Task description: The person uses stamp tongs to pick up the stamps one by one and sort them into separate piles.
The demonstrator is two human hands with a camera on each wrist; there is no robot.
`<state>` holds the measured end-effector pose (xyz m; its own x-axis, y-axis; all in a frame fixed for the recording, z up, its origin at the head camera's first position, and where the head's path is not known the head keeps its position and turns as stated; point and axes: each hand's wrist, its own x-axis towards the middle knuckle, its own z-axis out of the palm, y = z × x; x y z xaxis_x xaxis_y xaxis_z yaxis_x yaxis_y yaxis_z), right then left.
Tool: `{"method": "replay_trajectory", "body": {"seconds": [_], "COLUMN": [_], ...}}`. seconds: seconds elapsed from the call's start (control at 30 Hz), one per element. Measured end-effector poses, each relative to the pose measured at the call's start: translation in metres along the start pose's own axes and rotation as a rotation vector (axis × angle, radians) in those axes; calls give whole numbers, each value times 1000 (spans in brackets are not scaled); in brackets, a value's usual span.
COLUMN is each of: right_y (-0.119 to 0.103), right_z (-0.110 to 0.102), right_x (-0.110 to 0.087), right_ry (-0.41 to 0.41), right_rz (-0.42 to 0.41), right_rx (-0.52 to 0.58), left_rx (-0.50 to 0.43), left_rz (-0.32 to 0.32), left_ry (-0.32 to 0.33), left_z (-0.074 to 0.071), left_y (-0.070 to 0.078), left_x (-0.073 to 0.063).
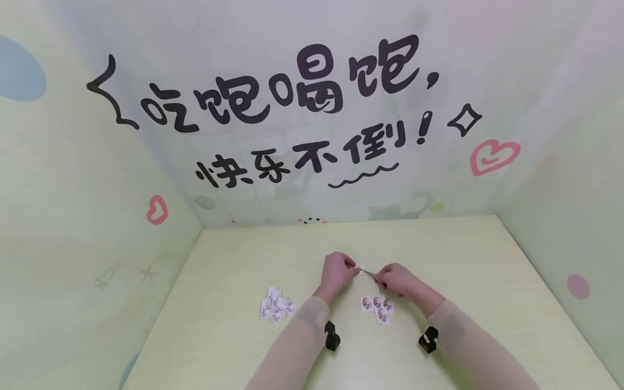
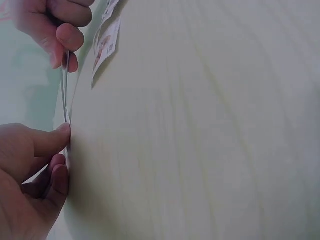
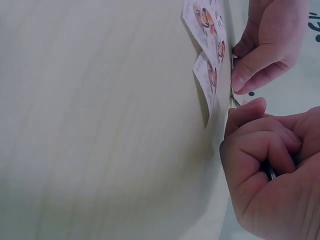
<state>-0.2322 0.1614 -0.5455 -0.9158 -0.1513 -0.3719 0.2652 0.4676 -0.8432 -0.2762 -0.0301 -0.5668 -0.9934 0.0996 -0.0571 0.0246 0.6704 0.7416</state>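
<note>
My right hand [image 1: 398, 279] grips a pair of metal tweezers [image 2: 64, 85], whose tips point toward my left hand. With thumb and fingers, my left hand [image 1: 337, 273] pinches the edge of a small white stamp [image 1: 361, 269] low over the table. The tweezer tips meet the stamp right by the left fingertips. Nearer to me, between the forearms, lie several stamps [image 1: 383, 316] with orange-brown pictures, in a row with one below. Their toothed edges curl up slightly in the right wrist view. Most of the pinched stamp is hidden by the fingers in the wrist views.
A loose, overlapping pile of stamps [image 1: 276, 305] lies left of my left forearm. The pale wood-grain table [image 1: 234, 260] is bordered by printed walls at the back and both sides. Black wrist mounts [image 1: 332, 336] hang beneath both sleeves.
</note>
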Motion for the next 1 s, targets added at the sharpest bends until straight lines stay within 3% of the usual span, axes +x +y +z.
{"method": "replay_trajectory", "body": {"seconds": [0.23, 0.57, 0.8, 1.0], "right_y": [0, -1, 0, 2], "right_z": [-4, -22, -22, -18], "right_x": [2, 16, 23, 22], "right_ry": [-23, -142, -136, -102], "right_rz": [-17, -73, -85, -89], "right_rx": [-37, -161, -234, -196], "left_rx": [13, 49, 51, 32], "left_rz": [-18, 22, 38, 62], "left_ry": [7, -106, -147, -128], "left_z": [-2, -12, -15, -15], "left_y": [1, -1, -1, -5], "left_x": [-2, 7, 8, 8]}}
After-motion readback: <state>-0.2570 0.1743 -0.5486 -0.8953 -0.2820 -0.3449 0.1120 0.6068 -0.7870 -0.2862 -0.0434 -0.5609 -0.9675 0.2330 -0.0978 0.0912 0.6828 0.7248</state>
